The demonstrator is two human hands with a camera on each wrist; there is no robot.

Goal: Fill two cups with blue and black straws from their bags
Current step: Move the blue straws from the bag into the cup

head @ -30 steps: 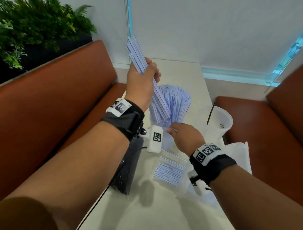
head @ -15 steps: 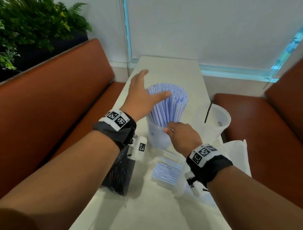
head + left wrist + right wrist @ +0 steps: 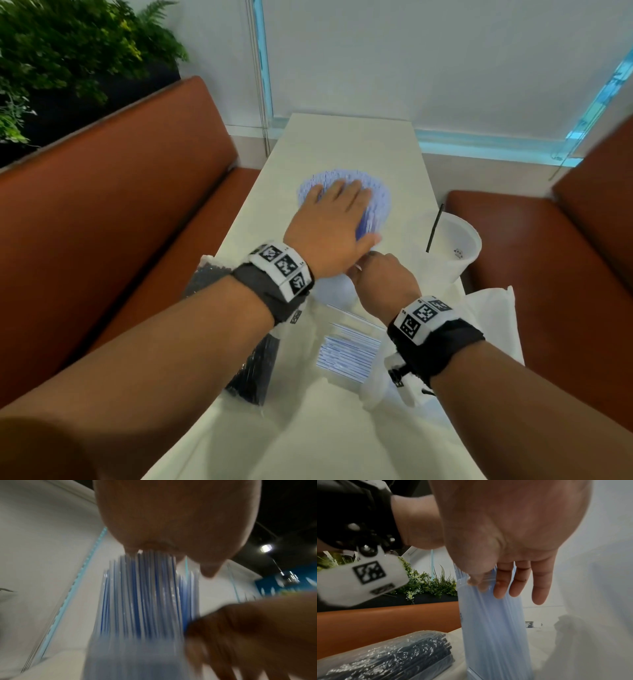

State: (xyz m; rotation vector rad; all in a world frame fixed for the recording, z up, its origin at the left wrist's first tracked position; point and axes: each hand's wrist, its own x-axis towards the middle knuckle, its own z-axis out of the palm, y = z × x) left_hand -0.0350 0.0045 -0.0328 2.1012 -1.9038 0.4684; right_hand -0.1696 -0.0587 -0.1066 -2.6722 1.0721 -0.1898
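Observation:
A clear cup (image 3: 334,291) packed with blue straws (image 3: 376,205) stands mid-table. My left hand (image 3: 334,219) lies flat on the straw tops with its fingers straight; the left wrist view shows the palm (image 3: 171,520) touching the straw ends (image 3: 149,595). My right hand (image 3: 373,270) holds that cup near its rim, thumb and fingers against the wall (image 3: 494,628). A second clear cup (image 3: 455,246) to the right holds one black straw (image 3: 434,228). The bag of black straws (image 3: 253,373) lies under my left forearm.
A clear bag with a few blue straws left (image 3: 346,353) lies flat between my arms. White bag material (image 3: 493,315) sits at the table's right edge. Orange bench seats (image 3: 137,205) flank the narrow table, and a wall closes its far end.
My left hand held a raised bundle of blue straws, let it drop into the cup, opened, and now presses flat on the straw tops. The right hand stayed at the cup.

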